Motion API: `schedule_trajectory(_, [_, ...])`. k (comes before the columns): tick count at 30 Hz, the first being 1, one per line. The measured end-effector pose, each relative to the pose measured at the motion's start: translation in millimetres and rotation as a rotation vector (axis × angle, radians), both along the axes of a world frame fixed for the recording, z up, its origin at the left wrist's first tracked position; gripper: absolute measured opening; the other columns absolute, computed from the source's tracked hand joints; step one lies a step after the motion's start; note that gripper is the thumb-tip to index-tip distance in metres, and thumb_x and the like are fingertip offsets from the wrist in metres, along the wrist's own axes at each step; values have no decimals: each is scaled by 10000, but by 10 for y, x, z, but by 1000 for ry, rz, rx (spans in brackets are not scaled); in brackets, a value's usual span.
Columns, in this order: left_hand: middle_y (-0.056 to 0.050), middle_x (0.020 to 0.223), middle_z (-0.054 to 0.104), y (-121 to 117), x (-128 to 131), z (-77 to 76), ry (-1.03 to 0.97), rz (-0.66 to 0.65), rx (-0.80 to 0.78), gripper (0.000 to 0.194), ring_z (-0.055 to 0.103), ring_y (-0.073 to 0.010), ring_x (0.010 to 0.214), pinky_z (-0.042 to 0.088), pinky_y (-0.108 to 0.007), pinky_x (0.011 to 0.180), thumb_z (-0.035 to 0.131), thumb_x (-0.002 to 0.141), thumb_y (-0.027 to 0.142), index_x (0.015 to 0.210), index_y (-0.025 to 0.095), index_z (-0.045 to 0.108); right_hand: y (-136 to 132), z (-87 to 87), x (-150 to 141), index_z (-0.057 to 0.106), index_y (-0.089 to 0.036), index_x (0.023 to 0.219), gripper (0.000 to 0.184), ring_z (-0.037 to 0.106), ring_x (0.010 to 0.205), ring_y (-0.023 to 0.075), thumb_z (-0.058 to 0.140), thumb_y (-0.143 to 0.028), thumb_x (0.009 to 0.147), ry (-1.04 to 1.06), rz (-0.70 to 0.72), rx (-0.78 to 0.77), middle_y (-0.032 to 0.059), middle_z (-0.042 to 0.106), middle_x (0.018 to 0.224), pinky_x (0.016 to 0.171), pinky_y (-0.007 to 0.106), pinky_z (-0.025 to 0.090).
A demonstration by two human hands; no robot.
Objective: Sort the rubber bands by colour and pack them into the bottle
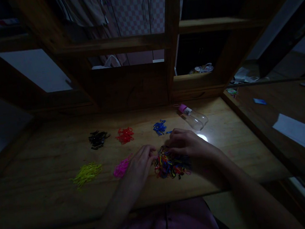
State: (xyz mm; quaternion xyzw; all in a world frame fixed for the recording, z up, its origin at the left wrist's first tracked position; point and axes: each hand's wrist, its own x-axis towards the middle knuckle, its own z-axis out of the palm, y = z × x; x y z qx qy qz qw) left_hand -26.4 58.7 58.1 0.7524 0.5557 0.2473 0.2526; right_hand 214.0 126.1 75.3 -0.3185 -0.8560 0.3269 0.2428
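A mixed pile [172, 165] of small, thin, loop-like coloured pieces lies on the wooden desk in front of me. My left hand [142, 159] is at the pile's left edge, fingers bent together at the tips. Over the pile's upper right, my right hand [184, 142] is curled with its fingers pinched; whatever is in either hand is too small or hidden to make out. Single-colour heaps lie around: black [98, 139], red [125, 135] and blue [159, 127] at the back, yellow [87, 174] and pink [122, 167] nearer. My left hand partly covers the pink heap.
Behind the blue heap's right side lies a clear bottle [195, 118] with a purple cap. A wooden shelf unit [125, 44] rises at the desk's back. On the right, a side surface holds a white paper [303, 136] and a small blue packet [259, 101]. The light is dim.
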Motion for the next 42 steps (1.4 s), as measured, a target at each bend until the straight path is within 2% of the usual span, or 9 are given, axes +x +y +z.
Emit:
schedule_trajectory(2, [-49, 991, 668, -51, 15, 25, -29, -2, 15, 151, 655, -218, 936, 535, -348, 815, 431, 960, 217, 1012, 232, 573, -66, -2, -74, 702, -222, 981, 134, 612, 872, 176, 704, -246, 849, -42, 29, 7, 43, 639, 982, 771, 294, 469])
schedule_trajectory(6, [-42, 1023, 660, -137, 50, 8, -88, -4, 24, 195, 643, -209, 970, 532, -343, 851, 428, 966, 202, 1034, 244, 606, -113, -65, -119, 651, -209, 1013, 257, 597, 855, 198, 765, -283, 794, -107, -54, 65, 52, 640, 960, 744, 313, 460])
schedule_trajectory(10, [-24, 1027, 656, -203, 58, -37, -141, 20, -10, 182, 640, -199, 975, 530, -327, 852, 457, 972, 222, 1052, 268, 614, -105, -106, -119, 630, -201, 958, 196, 591, 823, 193, 735, -307, 830, -116, -76, 56, 54, 646, 925, 723, 310, 453])
schedule_trajectory(17, [-20, 1083, 652, -237, 60, -97, -239, 107, -80, 170, 627, -200, 1031, 533, -335, 884, 487, 977, 307, 1063, 280, 630, -57, -127, -93, 623, -194, 871, 97, 591, 788, 157, 699, -252, 859, -44, -44, -36, 27, 647, 884, 693, 269, 440])
schedule_trajectory(24, [-30, 1084, 621, -224, 90, -172, -425, 106, -138, 205, 642, -173, 1008, 576, -300, 864, 507, 961, 304, 1110, 282, 647, -63, -119, -44, 635, -197, 916, 155, 559, 666, 131, 643, -350, 896, 30, -88, -238, -1, 634, 786, 584, 238, 419])
schedule_trajectory(32, [-32, 971, 611, -157, 138, -139, -511, 146, -115, 139, 642, -150, 932, 562, -250, 813, 541, 914, 209, 911, 213, 680, -96, -87, -83, 642, -185, 950, 162, 596, 740, 145, 637, -339, 900, 151, -48, -420, 21, 662, 856, 647, 247, 458])
schedule_trajectory(36, [-35, 979, 621, -136, 177, -121, -610, 158, -177, 123, 655, -154, 929, 565, -254, 818, 574, 903, 248, 910, 197, 686, -99, -82, -94, 652, -181, 948, 137, 598, 754, 149, 638, -306, 894, 159, -24, -439, 25, 661, 861, 661, 253, 460])
schedule_trajectory(42, [-35, 955, 683, -127, 232, -106, -680, 217, -250, 120, 689, -170, 904, 572, -262, 817, 629, 873, 283, 911, 183, 685, -115, -61, -112, 667, -175, 910, 142, 557, 715, 136, 668, -311, 869, 141, -37, -389, 26, 645, 849, 618, 244, 424])
